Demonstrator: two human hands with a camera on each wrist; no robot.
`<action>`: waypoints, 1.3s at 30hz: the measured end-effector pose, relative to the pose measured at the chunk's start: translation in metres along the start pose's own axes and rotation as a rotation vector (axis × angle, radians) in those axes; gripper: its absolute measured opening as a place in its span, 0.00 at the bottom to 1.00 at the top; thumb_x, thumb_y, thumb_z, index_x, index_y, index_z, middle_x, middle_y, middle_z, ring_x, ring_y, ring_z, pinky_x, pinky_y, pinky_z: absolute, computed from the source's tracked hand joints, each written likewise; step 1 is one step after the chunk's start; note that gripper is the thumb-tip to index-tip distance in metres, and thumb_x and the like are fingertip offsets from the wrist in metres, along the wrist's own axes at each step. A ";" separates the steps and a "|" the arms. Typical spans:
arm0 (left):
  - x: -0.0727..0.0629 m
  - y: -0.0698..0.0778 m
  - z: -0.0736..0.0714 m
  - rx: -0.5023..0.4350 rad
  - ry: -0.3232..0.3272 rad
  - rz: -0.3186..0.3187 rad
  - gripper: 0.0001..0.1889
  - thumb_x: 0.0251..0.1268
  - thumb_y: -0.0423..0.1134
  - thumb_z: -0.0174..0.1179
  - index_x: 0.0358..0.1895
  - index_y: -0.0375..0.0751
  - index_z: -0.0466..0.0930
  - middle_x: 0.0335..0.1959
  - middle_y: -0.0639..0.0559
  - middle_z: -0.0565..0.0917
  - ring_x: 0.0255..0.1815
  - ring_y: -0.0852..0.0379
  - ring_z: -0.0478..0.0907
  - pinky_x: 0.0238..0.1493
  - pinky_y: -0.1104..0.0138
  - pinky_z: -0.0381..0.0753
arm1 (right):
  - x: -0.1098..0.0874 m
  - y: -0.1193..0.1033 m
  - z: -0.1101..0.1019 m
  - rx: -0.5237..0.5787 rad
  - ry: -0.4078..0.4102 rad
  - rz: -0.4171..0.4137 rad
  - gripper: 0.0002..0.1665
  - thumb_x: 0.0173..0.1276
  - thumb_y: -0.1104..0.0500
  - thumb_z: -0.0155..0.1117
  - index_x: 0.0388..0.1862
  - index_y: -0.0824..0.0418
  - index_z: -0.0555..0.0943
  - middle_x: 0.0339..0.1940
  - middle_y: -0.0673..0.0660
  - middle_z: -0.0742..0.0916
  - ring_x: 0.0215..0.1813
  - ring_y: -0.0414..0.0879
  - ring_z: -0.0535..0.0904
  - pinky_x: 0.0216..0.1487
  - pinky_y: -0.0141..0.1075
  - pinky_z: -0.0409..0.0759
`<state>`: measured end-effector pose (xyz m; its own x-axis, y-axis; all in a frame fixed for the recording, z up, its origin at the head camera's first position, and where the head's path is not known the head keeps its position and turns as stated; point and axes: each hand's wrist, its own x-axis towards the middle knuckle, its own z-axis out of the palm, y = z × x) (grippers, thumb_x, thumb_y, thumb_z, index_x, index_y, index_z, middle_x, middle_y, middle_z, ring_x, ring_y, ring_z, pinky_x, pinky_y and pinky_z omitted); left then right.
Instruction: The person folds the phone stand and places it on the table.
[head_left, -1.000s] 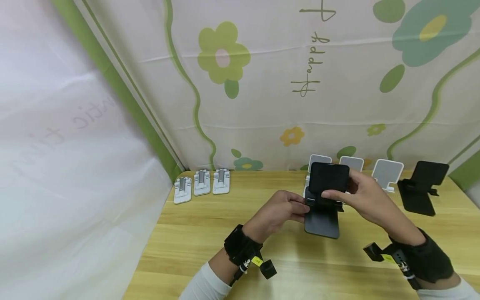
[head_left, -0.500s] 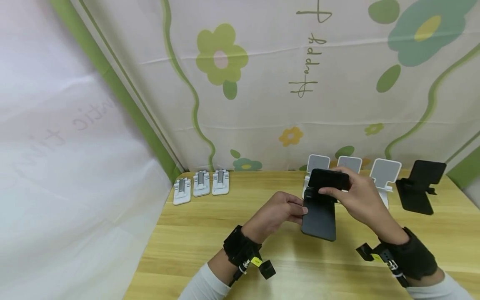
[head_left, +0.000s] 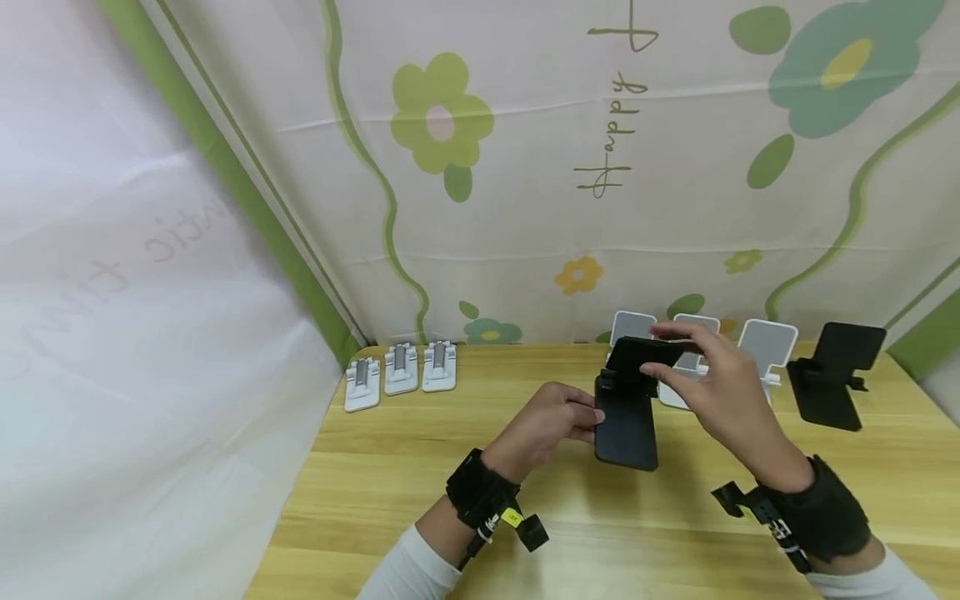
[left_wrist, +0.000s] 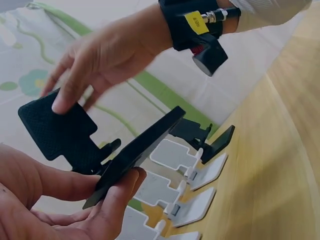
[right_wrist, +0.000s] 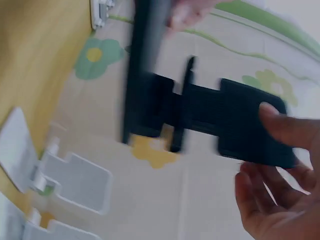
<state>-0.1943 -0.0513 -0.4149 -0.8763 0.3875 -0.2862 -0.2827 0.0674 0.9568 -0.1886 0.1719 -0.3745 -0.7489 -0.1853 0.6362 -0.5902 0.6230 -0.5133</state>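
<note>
A black folding phone stand (head_left: 626,427) is held above the table in both hands. My left hand (head_left: 543,421) grips the left edge of its base; the left wrist view shows the thumb and fingers on either side of that base (left_wrist: 142,150). With thumb and fingers, my right hand (head_left: 716,387) pinches the far end of the upper plate (right_wrist: 250,122). That plate stands at an angle to the base, joined to it by a hinge (left_wrist: 95,162).
White phone stands (head_left: 768,342) stand unfolded in a row at the back right, with another black stand (head_left: 847,358) at the end. Several folded white stands (head_left: 401,368) lie at the back left of the wooden table (head_left: 420,483). A printed curtain (head_left: 525,208) hangs behind.
The stand has shifted slightly left and its upper plate has tilted, looking shorter from the head view. My right hand has moved left with it, its fingers now over the plate's top edge.
</note>
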 end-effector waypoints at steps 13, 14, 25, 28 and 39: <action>-0.002 0.003 -0.001 0.017 0.008 0.021 0.12 0.69 0.29 0.61 0.51 0.26 0.84 0.41 0.42 0.89 0.31 0.58 0.86 0.46 0.59 0.90 | 0.011 -0.023 -0.009 -0.169 0.102 -0.271 0.22 0.45 0.78 0.80 0.39 0.63 0.88 0.34 0.56 0.83 0.38 0.48 0.74 0.40 0.31 0.68; -0.002 0.003 -0.002 0.018 0.011 0.022 0.12 0.69 0.28 0.62 0.51 0.26 0.84 0.41 0.42 0.89 0.31 0.58 0.86 0.46 0.59 0.90 | 0.011 -0.023 -0.008 -0.165 0.110 -0.270 0.21 0.45 0.78 0.80 0.38 0.63 0.88 0.33 0.56 0.82 0.37 0.47 0.73 0.39 0.31 0.67; -0.006 0.010 -0.010 0.038 0.046 0.039 0.12 0.70 0.29 0.61 0.52 0.27 0.84 0.43 0.41 0.88 0.32 0.58 0.86 0.42 0.63 0.90 | -0.002 -0.024 0.006 -0.156 0.201 -0.372 0.08 0.72 0.64 0.66 0.30 0.64 0.84 0.28 0.56 0.78 0.34 0.50 0.71 0.39 0.35 0.65; -0.006 0.013 -0.011 0.031 0.046 0.031 0.11 0.71 0.29 0.61 0.51 0.27 0.84 0.44 0.42 0.88 0.33 0.57 0.86 0.42 0.65 0.89 | -0.006 -0.027 0.012 -0.202 0.243 -0.442 0.23 0.82 0.56 0.53 0.25 0.64 0.82 0.24 0.56 0.76 0.29 0.49 0.70 0.32 0.37 0.67; -0.010 0.035 -0.024 -0.011 0.083 0.103 0.14 0.75 0.29 0.56 0.57 0.27 0.83 0.52 0.37 0.84 0.37 0.56 0.86 0.43 0.69 0.88 | -0.035 -0.032 0.049 -0.322 0.318 -0.685 0.22 0.80 0.66 0.54 0.26 0.69 0.87 0.19 0.56 0.80 0.23 0.47 0.68 0.23 0.39 0.71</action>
<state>-0.2047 -0.0743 -0.3802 -0.9301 0.3144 -0.1898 -0.1931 0.0211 0.9810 -0.1582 0.1214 -0.4085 -0.1046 -0.4100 0.9061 -0.7339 0.6466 0.2079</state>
